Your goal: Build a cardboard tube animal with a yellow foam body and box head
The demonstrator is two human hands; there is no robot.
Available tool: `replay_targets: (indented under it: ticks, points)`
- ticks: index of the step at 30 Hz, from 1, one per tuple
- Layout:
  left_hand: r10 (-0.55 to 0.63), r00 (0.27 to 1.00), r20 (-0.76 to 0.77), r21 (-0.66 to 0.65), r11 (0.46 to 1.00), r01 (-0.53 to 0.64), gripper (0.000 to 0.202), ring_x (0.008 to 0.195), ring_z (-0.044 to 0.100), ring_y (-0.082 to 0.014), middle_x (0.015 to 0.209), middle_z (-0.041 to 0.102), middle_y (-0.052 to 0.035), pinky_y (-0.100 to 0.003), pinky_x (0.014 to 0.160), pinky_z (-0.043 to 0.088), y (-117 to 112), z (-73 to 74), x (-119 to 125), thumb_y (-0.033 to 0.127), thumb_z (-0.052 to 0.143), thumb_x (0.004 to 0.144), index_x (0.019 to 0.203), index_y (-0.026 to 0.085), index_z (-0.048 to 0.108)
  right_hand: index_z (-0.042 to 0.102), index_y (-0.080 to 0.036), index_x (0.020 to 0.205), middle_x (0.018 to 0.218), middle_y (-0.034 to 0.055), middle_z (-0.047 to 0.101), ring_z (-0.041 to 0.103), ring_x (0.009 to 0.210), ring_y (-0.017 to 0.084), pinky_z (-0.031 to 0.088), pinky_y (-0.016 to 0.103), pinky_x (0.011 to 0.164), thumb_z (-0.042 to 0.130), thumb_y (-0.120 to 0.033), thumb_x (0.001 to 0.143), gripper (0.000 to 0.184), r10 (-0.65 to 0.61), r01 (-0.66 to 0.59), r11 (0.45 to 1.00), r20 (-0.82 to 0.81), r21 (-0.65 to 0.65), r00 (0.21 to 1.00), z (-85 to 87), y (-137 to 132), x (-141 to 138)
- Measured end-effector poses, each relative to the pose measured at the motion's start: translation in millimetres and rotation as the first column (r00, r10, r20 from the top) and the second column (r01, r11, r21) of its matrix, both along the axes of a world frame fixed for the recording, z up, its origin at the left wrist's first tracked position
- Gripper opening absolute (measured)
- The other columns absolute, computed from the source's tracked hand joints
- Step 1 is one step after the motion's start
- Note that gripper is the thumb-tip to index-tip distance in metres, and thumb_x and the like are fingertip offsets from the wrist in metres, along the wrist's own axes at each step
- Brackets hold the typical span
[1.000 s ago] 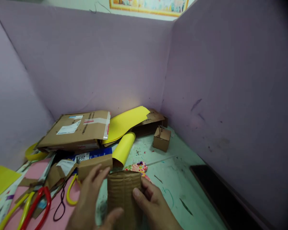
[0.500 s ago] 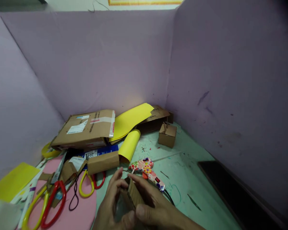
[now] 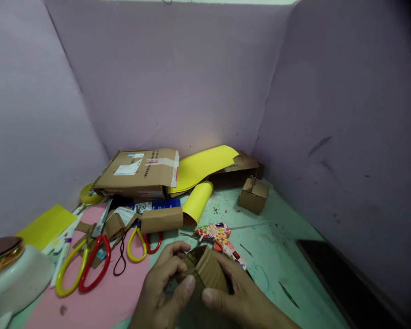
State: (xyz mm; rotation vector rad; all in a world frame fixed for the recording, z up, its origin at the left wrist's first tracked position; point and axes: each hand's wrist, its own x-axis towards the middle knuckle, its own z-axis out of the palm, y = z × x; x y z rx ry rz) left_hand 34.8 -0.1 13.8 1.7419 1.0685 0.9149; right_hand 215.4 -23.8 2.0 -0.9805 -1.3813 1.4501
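Observation:
A bent piece of brown corrugated cardboard [image 3: 211,270] stands near the bottom middle, held between my two hands. My left hand [image 3: 166,285] grips its left side, thumb on the near face and fingers curled at the far edge. My right hand [image 3: 241,290] closes on the right side, its thumb pressed on the near face. The upper end of the piece shows a dark hollow between its folded walls; its lower part is in shadow. Just beyond my right hand lies a flower-patterned glue gun [image 3: 222,236], partly covered by that hand.
Red-and-yellow-handled scissors [image 3: 95,269] lie on a pink sheet [image 3: 123,297] at left, beside a white rounded object [image 3: 23,283]. Behind are a folded cardboard tube [image 3: 162,220], yellow sheets [image 3: 202,168], a flattened carton [image 3: 140,173] and a small cardboard box [image 3: 254,195]. A dark panel [image 3: 345,278] lies right.
My hands have turned the cardboard so its ribbed face and open upper end show more, and its walls look spread wider. The view has shifted left and down, bringing in the white object.

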Motion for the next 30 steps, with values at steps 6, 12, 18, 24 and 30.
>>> replay_targets:
  ticks: [6,12,18,24,30]
  points:
    - [0.076,0.997,0.008,0.123,0.99,-0.076,0.026,0.105,0.055,-0.0202,0.11,0.058,-0.0052,-0.026,0.084,0.042,-4.5,-5.8,6.9,0.037,0.052,0.082,0.062,0.021,0.055,0.055,-0.019,0.119,0.108,0.0071,0.062,0.056,0.098,0.026,0.044,0.036,0.086,0.067,-0.043,0.077,0.05,-0.02,0.017,0.997,0.045,0.08,0.999,-8.0,-1.7,-0.9]
    - [0.092,0.992,-0.087,0.254,0.965,-0.067,0.021,0.096,0.062,-0.0182,0.102,0.064,-0.005,-0.025,0.08,0.048,-0.8,-7.5,4.6,0.03,0.052,0.084,0.067,0.022,0.062,0.052,-0.02,0.12,0.109,0.0076,0.061,0.056,0.101,0.027,0.043,0.037,0.088,0.063,-0.035,0.082,0.042,-0.118,0.073,0.984,0.283,0.163,0.952,-11.7,-2.4,2.1]
    - [0.07,0.982,-0.174,0.346,0.938,-0.005,0.02,0.095,0.063,-0.0151,0.099,0.066,-0.0036,-0.021,0.081,0.049,2.7,-4.3,1.7,0.026,0.052,0.086,0.073,0.023,0.067,0.048,-0.022,0.124,0.11,0.0066,0.063,0.057,0.102,0.026,0.043,0.036,0.09,0.063,-0.028,0.082,0.045,-0.102,0.03,0.978,0.346,0.208,0.932,-6.2,-3.7,-2.4]
    - [0.277,0.961,-0.022,0.299,0.919,-0.258,0.022,0.08,0.064,-0.0155,0.088,0.067,-0.0034,-0.019,0.065,0.051,6.0,-0.1,-1.0,0.032,0.057,0.08,0.063,0.022,0.067,0.048,-0.02,0.128,0.13,0.0126,0.054,0.05,0.115,0.033,0.038,0.044,0.098,0.079,-0.04,0.062,0.076,-0.299,0.247,0.948,0.301,0.2,0.905,-0.9,-1.0,-1.9]
    - [0.581,0.8,0.148,-0.034,0.812,-0.583,0.024,0.103,0.062,-0.0241,0.107,0.067,-0.0073,-0.036,0.092,0.049,17.3,-20.9,-8.5,0.043,0.06,0.078,0.077,0.02,0.07,0.066,-0.015,0.076,0.062,0.0032,0.056,0.048,0.054,0.016,0.04,0.029,0.05,0.059,-0.061,0.07,0.047,-0.483,0.482,0.874,0.237,0.063,0.843,2.3,1.8,8.7]
